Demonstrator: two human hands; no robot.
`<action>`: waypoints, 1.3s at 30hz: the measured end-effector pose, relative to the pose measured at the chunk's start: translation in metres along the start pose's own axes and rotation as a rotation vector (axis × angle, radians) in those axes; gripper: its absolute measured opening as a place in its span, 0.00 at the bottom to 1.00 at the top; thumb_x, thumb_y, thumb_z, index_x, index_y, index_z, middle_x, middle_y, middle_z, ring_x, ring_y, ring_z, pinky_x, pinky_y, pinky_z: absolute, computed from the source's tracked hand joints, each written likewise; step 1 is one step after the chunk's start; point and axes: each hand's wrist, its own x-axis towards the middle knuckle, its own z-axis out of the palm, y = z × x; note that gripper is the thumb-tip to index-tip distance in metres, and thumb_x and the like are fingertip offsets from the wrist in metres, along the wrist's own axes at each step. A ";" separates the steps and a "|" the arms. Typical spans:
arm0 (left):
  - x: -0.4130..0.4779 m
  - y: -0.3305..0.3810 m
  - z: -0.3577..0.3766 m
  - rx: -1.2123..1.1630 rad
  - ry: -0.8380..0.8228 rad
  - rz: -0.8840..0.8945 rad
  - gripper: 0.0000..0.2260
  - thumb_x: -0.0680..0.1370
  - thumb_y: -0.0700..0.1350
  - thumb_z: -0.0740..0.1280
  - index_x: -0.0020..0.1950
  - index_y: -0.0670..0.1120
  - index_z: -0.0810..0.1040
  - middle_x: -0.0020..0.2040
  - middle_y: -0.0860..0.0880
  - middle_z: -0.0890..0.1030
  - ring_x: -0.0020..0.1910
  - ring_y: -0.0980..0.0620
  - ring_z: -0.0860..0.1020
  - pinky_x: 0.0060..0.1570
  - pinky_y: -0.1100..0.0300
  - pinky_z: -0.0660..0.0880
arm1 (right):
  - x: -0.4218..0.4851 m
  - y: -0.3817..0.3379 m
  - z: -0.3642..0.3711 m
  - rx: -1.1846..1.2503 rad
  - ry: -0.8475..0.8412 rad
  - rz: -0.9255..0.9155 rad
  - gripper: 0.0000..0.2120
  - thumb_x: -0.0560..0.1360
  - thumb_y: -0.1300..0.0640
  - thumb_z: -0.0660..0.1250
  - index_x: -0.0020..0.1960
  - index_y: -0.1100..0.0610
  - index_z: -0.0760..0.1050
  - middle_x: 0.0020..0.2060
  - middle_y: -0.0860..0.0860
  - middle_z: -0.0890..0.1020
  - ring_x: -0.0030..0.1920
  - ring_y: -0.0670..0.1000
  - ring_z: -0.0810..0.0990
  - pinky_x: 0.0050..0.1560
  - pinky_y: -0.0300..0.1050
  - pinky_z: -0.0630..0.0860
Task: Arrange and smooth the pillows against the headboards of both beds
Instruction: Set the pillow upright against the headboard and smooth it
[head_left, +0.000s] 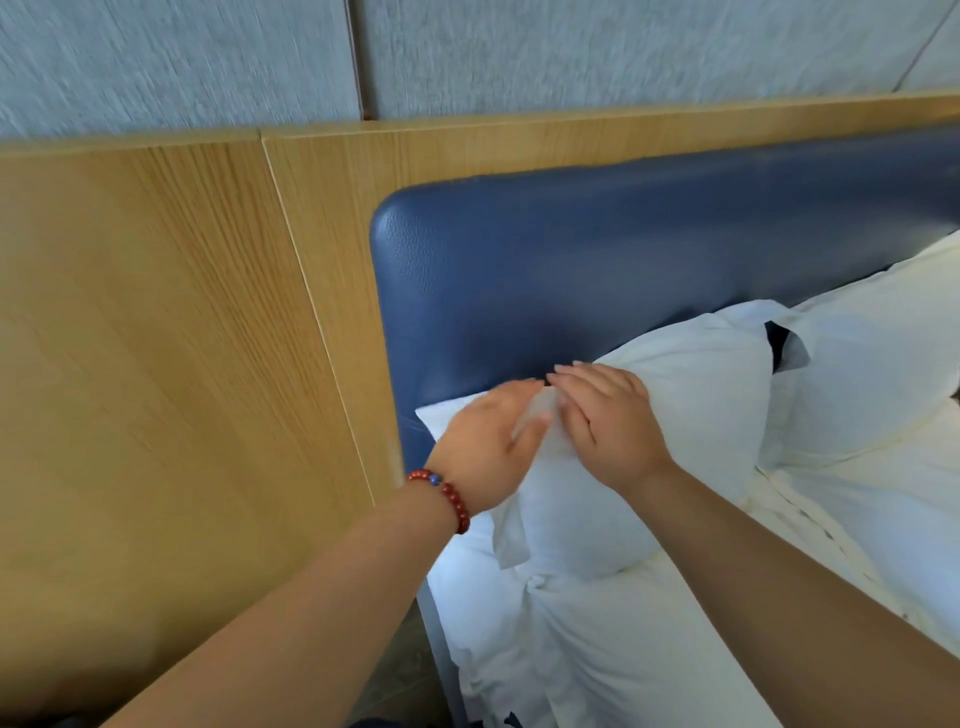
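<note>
While both hands lie flat on the near pillow (691, 400) at the centre of the frame, the main risk is a push that shifts it instead of smoothing it. The left hand (485, 449) (the one with the red bead bracelet (445, 496)) and the right hand (610, 423) rest side by side on the pillow's upper edge, fingers straight and fingertips nearly touching. Neither seems to pinch the fabric, though the left hand is blurred.

The pillow leans against the blue padded headboard (571, 270), its left corner close to the bed's edge beside the wooden wall panel (156, 338). A hard stroke toward the left of the frame could carry that corner over the edge. Pressing down on the top could make the pillow slump away from the headboard.

A loose pillowcase flap (511, 540) below the left wrist may fold under and stay creased. A stroke to the left could also widen the dark gap to the second pillow (872, 364) at right.
</note>
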 end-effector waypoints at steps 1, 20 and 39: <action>0.001 -0.009 0.009 0.096 -0.105 -0.040 0.23 0.83 0.54 0.55 0.77 0.49 0.62 0.75 0.53 0.66 0.72 0.55 0.64 0.72 0.61 0.60 | -0.001 0.002 -0.001 -0.008 -0.023 -0.055 0.21 0.80 0.49 0.52 0.62 0.53 0.79 0.60 0.48 0.81 0.62 0.51 0.76 0.66 0.51 0.67; 0.037 0.010 0.054 0.475 -0.195 0.109 0.30 0.78 0.58 0.42 0.71 0.46 0.69 0.67 0.47 0.75 0.64 0.44 0.73 0.65 0.52 0.68 | 0.013 0.169 -0.043 -0.185 -0.375 0.330 0.28 0.80 0.37 0.42 0.69 0.44 0.71 0.73 0.43 0.68 0.76 0.48 0.59 0.75 0.57 0.52; 0.096 0.061 0.083 0.284 -0.378 -0.002 0.23 0.82 0.59 0.54 0.76 0.56 0.60 0.76 0.51 0.63 0.73 0.47 0.65 0.70 0.51 0.64 | -0.043 0.165 -0.052 -0.140 -0.110 0.171 0.32 0.79 0.35 0.43 0.60 0.51 0.79 0.45 0.48 0.82 0.46 0.54 0.79 0.56 0.49 0.64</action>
